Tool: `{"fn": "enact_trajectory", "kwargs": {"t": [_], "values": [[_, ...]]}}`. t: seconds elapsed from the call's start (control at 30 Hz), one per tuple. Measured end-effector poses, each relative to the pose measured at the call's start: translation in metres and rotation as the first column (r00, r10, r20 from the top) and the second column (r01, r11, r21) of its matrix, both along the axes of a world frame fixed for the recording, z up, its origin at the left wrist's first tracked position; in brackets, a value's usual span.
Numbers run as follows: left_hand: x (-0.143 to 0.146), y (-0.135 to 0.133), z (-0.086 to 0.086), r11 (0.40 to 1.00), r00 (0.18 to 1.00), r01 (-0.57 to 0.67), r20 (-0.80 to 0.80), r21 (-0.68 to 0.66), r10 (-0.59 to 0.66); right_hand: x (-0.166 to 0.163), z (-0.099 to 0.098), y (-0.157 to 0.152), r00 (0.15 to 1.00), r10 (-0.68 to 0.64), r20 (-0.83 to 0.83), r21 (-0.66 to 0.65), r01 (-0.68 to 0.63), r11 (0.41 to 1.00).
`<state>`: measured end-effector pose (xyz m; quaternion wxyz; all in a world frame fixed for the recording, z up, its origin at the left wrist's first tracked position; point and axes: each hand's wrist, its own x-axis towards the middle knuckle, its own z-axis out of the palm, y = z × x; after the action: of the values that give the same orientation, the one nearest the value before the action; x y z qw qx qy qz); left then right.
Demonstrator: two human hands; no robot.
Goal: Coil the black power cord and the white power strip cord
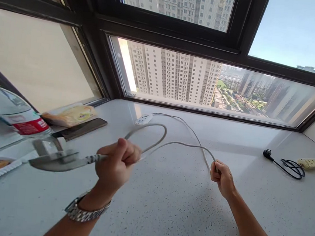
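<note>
Left hand (116,162), at frame centre, clenches a loop of the white cable (171,143); right hand (222,178), right of centre, grips the cable's far bend, the power strip (143,119) lying above

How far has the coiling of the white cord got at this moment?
One loop is formed: the left hand grips the plug end with a loop of the white cord rising from it. In hand: the right hand pinches the next stretch. Left: the rest of the cord trails loose across the counter to the white power strip.
</note>
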<state>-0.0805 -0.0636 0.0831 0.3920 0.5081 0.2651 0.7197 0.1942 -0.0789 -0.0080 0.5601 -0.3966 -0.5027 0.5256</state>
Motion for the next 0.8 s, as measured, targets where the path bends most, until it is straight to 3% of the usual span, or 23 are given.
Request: {"fn": "enact_trajectory", "kwargs": {"t": [0.1,0.2,0.33,0.47,0.57,0.67,0.73,0.8], "values": [[0.043,0.001,-0.041,0.987,0.99,0.137,-0.035,-0.085,-0.14,-0.021,-0.004,-0.009,0.997,-0.035,-0.075,0.039,0.038,0.998],[0.082,0.001,-0.066,0.96,0.987,0.155,-0.001,-0.235,-0.159,-0.03,-0.012,-0.014,0.983,-0.178,0.035,0.217,0.166,0.962],[0.121,-0.007,-0.076,0.892,0.982,0.191,0.077,-0.41,-0.174,-0.035,-0.021,-0.016,0.893,-0.305,0.331,0.491,0.113,0.864],[0.134,-0.009,-0.074,0.829,0.959,0.241,-0.009,-0.505,-0.284,-0.042,-0.022,-0.015,0.734,-0.398,0.55,0.634,-0.057,0.771],[0.125,0.0,-0.061,0.743,0.945,0.278,0.036,-0.609,-0.324,-0.047,-0.022,-0.014,0.617,-0.343,0.708,0.6,-0.271,0.753],[0.102,0.005,-0.025,0.686,0.903,0.417,0.185,-0.597,-0.388,-0.045,-0.023,-0.009,0.513,-0.202,0.835,0.438,-0.396,0.807],[0.077,0.003,0.008,0.695,0.877,0.478,0.25,-0.537,-0.411,-0.039,-0.022,-0.003,0.446,-0.168,0.879,0.35,-0.367,0.862],[0.043,0.0,0.04,0.78,0.895,0.439,0.296,-0.446,-0.334,-0.027,-0.021,0.005,0.403,-0.174,0.898,0.314,-0.311,0.897]]}}
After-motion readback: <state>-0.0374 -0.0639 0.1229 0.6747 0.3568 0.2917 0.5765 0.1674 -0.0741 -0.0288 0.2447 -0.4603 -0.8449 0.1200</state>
